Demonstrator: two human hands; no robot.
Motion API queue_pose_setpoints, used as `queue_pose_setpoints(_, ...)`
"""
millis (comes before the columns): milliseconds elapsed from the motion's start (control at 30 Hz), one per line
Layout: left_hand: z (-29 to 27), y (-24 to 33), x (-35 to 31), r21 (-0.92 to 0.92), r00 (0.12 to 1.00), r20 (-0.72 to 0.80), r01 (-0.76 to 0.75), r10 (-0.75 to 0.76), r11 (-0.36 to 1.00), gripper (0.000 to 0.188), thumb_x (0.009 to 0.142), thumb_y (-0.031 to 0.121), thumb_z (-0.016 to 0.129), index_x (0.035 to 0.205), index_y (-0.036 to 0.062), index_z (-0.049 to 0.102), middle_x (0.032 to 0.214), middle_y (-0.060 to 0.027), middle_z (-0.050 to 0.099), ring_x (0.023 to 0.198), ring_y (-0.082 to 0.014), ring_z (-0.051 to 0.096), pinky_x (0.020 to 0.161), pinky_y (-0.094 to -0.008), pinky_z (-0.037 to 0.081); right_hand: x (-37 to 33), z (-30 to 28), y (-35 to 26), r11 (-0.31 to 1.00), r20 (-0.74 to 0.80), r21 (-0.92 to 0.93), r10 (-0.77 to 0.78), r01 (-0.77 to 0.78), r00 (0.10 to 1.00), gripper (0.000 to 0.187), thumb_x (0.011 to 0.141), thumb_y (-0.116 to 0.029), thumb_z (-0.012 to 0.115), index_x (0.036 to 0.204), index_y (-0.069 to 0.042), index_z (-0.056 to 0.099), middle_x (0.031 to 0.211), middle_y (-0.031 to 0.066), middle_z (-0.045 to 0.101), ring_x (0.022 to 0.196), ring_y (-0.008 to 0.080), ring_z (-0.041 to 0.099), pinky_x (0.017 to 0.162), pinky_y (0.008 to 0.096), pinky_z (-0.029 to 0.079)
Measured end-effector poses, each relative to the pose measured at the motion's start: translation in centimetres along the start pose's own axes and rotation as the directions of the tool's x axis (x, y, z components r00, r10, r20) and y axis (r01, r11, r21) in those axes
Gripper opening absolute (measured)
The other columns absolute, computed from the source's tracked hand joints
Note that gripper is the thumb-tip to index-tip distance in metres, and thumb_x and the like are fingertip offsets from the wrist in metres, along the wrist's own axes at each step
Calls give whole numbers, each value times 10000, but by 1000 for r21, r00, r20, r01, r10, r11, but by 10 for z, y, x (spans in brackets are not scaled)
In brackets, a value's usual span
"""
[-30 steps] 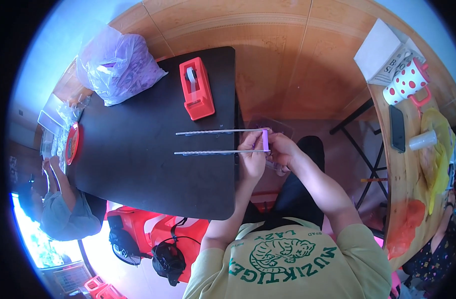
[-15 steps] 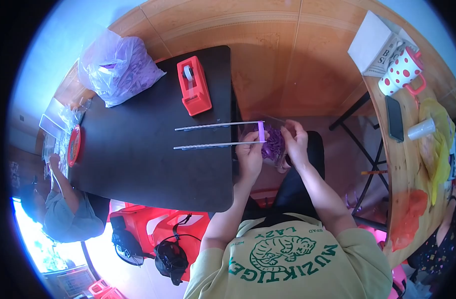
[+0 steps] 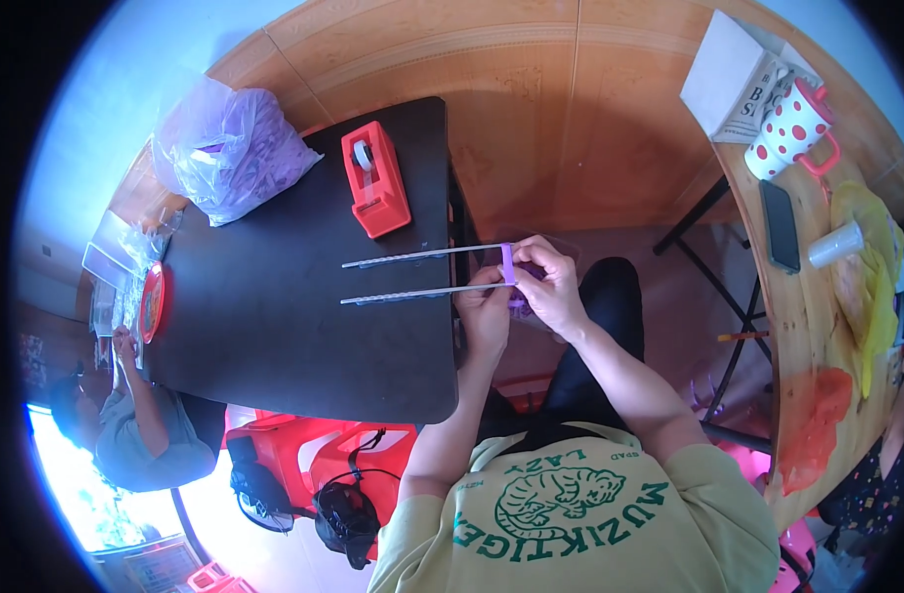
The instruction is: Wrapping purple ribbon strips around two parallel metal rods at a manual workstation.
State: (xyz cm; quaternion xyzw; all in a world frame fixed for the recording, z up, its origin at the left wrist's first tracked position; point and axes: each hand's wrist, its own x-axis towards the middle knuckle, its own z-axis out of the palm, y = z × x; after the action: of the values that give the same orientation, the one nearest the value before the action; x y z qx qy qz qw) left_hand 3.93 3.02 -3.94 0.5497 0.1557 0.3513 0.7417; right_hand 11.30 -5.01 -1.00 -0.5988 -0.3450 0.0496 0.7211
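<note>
Two slim parallel metal rods (image 3: 412, 256) reach over the right edge of the black table toward my hands. A short purple strip (image 3: 507, 265) spans their near ends. My left hand (image 3: 484, 314) is closed, fingertips pinched at the lower end of that strip beside the nearer rod. From the right, my right hand (image 3: 553, 296) comes in with its fingers bent together on the strip's right side. Below the hands, partly covered by them, lies a heap of purple pieces (image 3: 519, 304) in what looks like a clear bag.
On the black table (image 3: 304, 296) are a red tape dispenser (image 3: 377, 183), a stuffed plastic bag (image 3: 237, 158) and a red plate (image 3: 153, 301). A wooden table (image 3: 798, 326) at right carries a dotted mug (image 3: 790, 128) and a phone (image 3: 780, 225). Another person (image 3: 151, 435) sits far left.
My right hand has moved left, from over the purple pieces to the strip at the rod ends. My left hand stays near the nearer rod. The view has shifted slightly.
</note>
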Motion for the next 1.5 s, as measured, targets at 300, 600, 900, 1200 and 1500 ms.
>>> queue_pose_setpoints(300,2,31,-37,253,997,-82,38,-17,967,173,853,-20,568,1010,-20,640,884,-28,621,778,-78,546,716,-210,424,-23,8,2,949,17,220,228,-226,974,56,898,-34,591,856,1,582,744,-12,551,642,26,455,551,183,338)
queue_pose_setpoints(600,-1,28,-15,-88,974,30,226,-224,970,222,933,72,534,1121,-22,604,996,-73,638,834,-85,577,740,-207,444,-66,7,-4,840,101,276,458,-467,883,121,973,-121,494,913,-45,567,690,-14,534,616,28,464,545,180,340)
queue_pose_setpoints(900,4,38,-24,-83,954,54,299,-296,951,126,917,78,576,987,-5,640,873,-81,673,749,-116,619,670,-222,501,-104,11,-2,854,128,260,433,-452,892,131,980,-94,468,897,-40,553,679,-24,519,565,27,425,521,176,329)
queue_pose_setpoints(1200,17,64,-41,-124,930,3,364,-367,923,88,913,82,592,893,-3,609,805,-85,662,691,-112,608,654,-233,506,-104,5,-40,863,198,234,409,-448,891,122,976,-48,445,893,-22,530,687,-19,499,624,31,456,565,182,371)
queue_pose_setpoints(1500,21,80,-43,-141,935,-18,347,-353,927,79,906,68,599,894,-9,610,783,-77,654,671,-110,598,632,-217,486,-101,-2,-57,910,206,177,337,-374,918,110,960,-26,459,934,10,559,767,16,565,664,66,525,616,209,429)
